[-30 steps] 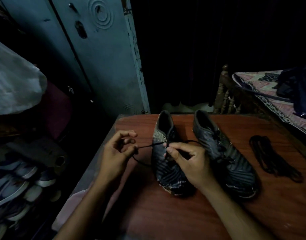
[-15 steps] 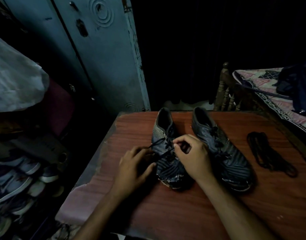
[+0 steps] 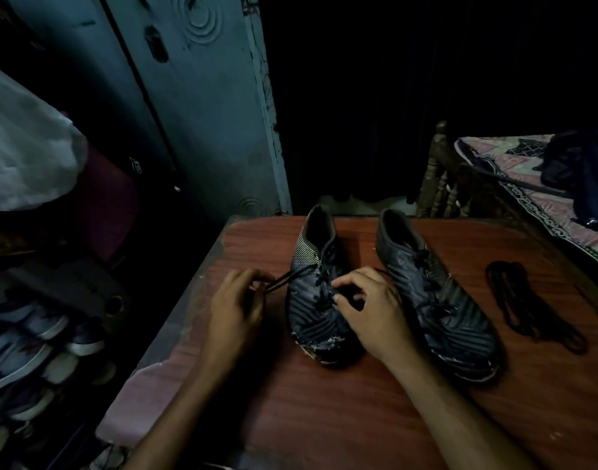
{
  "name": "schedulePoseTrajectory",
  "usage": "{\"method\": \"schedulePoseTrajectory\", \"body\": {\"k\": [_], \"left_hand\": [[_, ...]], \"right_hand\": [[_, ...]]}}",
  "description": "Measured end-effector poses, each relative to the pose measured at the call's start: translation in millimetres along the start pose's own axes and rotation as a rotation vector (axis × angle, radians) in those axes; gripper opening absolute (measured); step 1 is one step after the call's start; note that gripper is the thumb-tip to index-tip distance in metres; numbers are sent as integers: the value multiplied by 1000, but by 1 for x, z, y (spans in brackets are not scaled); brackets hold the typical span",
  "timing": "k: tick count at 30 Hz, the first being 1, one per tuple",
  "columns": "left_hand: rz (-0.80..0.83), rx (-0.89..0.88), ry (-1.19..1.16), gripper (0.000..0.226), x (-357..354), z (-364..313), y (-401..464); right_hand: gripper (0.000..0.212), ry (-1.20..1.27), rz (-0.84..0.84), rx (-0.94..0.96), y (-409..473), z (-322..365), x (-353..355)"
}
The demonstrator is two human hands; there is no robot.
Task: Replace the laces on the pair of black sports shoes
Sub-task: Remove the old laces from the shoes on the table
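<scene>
Left hand [image 3: 236, 307] pinches lace [image 3: 284, 279]; right hand [image 3: 372, 307] fingertips' grip lost in gloom.

Two sports shoes are standing side by side on the table [image 3: 324, 418], toes pointing toward the person. The left shoe [image 3: 316, 290] is lying between the two hands: the left hand [image 3: 236, 307] is sitting just left of it, pinching a lace end [image 3: 280, 281], and the right hand [image 3: 372, 310] is resting over its lacing. The right shoe [image 3: 436, 300] is sitting just right of that hand. A loose bundle of laces [image 3: 531, 307] is lying farther right, apart. A bed [image 3: 541, 205] is standing behind right, stacked shoes [image 3: 29, 347] left of the table.
</scene>
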State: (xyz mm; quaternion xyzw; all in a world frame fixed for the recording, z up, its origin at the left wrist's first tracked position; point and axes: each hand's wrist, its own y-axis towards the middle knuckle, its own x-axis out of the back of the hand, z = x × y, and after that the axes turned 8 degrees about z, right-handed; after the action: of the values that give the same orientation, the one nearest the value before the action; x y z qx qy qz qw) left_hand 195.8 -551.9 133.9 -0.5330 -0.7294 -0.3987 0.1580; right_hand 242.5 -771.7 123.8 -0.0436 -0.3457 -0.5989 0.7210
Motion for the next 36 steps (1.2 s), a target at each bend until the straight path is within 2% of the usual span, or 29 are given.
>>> {"method": "schedulePoseTrajectory", "body": {"k": [4,6,9,11,15,19,25,29,36], "left_hand": [[-64,119,-92,37,1,-1,-7],[-71,171,-101,30,2,-1,-9],[-19,100,162,14,3,4,-11],[16,6,248,18,1,5,-9],[186,1,83,20,-12,3,6],[146,62,32,27,-24,5,16],[175,39,69,41,-28,9,14],[173,22,97,48,-30,12,17],[162,-10,221,52,-34,14,17]], "right_hand": [[14,-12,7,8,1,0,-1],[15,-22,7,14,0,1,-1],[17,-32,5,14,-2,1,-2],[19,-46,2,25,-2,2,-4],[22,-140,83,18,8,8,-9],[23,-270,186,-22,34,23,-8],[20,-488,135,-20,48,37,-25],[13,-421,80,-11,44,25,-33],[9,-193,133,80,40,13,-31]]}}
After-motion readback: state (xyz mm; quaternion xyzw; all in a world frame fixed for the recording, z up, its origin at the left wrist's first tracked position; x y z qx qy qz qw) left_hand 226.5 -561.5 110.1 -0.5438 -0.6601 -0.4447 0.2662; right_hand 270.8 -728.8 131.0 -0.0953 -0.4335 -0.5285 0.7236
